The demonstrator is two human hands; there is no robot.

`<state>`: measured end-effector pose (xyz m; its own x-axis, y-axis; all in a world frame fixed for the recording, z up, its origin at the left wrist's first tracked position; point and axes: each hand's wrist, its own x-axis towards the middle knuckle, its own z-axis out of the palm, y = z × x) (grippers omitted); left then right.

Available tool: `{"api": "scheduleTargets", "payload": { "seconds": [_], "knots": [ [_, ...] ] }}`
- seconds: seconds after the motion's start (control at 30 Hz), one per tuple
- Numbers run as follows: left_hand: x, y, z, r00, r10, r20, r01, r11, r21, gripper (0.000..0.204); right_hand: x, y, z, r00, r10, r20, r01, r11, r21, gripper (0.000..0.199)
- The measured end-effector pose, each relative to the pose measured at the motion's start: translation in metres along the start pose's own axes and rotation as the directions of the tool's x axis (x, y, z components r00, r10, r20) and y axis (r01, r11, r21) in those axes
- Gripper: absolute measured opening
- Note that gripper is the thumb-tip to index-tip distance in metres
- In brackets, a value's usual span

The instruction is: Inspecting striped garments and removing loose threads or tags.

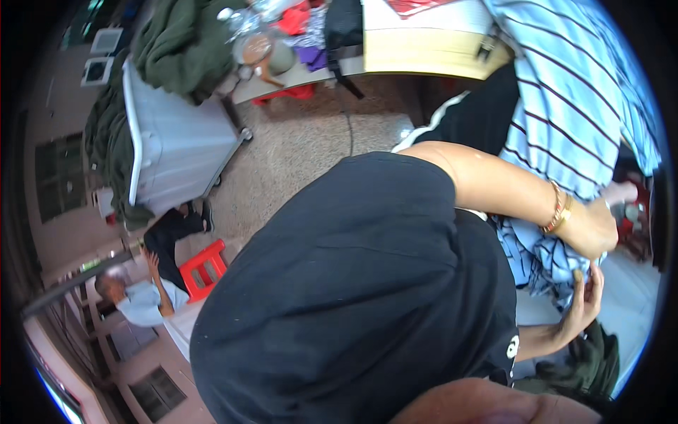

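A blue-and-white fabric with dark stripes [565,106] drapes down the right side and bunches below my wrist. My left hand [595,227], with a watch and a bracelet at the wrist, is bent over the bunched striped fabric [547,261]. Its fingers are mostly hidden, so what they hold does not show. Just below, my right hand [583,305] reaches up beside the fabric, its visible fingers stretched out and slightly apart. No object shows between them. A pale pink shape near the left hand is too unclear to name.
A light-coloured wheeled bin [180,134] with dark green cloth [180,49] stands at left. A table [431,42] at the top bears bottles, a cup and a black bag. A person [145,300] sits near a red stool [203,271]. More dark green cloth [586,364] lies at lower right.
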<state>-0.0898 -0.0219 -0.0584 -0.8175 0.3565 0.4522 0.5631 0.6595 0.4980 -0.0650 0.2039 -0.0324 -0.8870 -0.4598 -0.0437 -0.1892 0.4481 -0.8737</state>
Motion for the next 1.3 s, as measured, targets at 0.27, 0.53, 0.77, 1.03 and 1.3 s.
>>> {"api": "scheduleTargets", "payload": {
  "seconds": [0.27, 0.53, 0.77, 1.03, 1.3],
  "knots": [
    [-0.021, -0.025, -0.020, 0.965, -0.258, -0.039, 0.236, 0.928, -0.289, 0.027, 0.022, -0.034, 0.041, 0.976, -0.009, -0.216, 0.030, 0.995, 0.093, 0.011],
    [-0.007, -0.022, -0.043, 0.945, -0.324, 0.049, 0.319, 0.874, -0.366, 0.033, 0.018, -0.034, 0.047, 0.974, -0.042, -0.221, 0.073, 0.988, 0.135, 0.022],
    [-0.004, -0.019, -0.050, 0.875, -0.419, 0.244, 0.485, 0.766, -0.423, 0.031, 0.018, -0.029, 0.053, 0.967, -0.197, -0.158, 0.213, 0.973, 0.088, 0.020],
    [-0.005, -0.008, -0.061, 0.947, -0.318, -0.040, 0.212, 0.716, -0.665, 0.017, 0.025, -0.037, 0.072, 0.866, -0.334, -0.372, 0.417, 0.894, 0.167, 0.018],
    [-0.008, 0.027, -0.096, 0.966, -0.257, 0.024, 0.188, 0.638, -0.747, 0.010, 0.008, -0.086, 0.060, 0.804, -0.404, -0.437, 0.465, 0.885, 0.038, 0.018]
  ]
}}
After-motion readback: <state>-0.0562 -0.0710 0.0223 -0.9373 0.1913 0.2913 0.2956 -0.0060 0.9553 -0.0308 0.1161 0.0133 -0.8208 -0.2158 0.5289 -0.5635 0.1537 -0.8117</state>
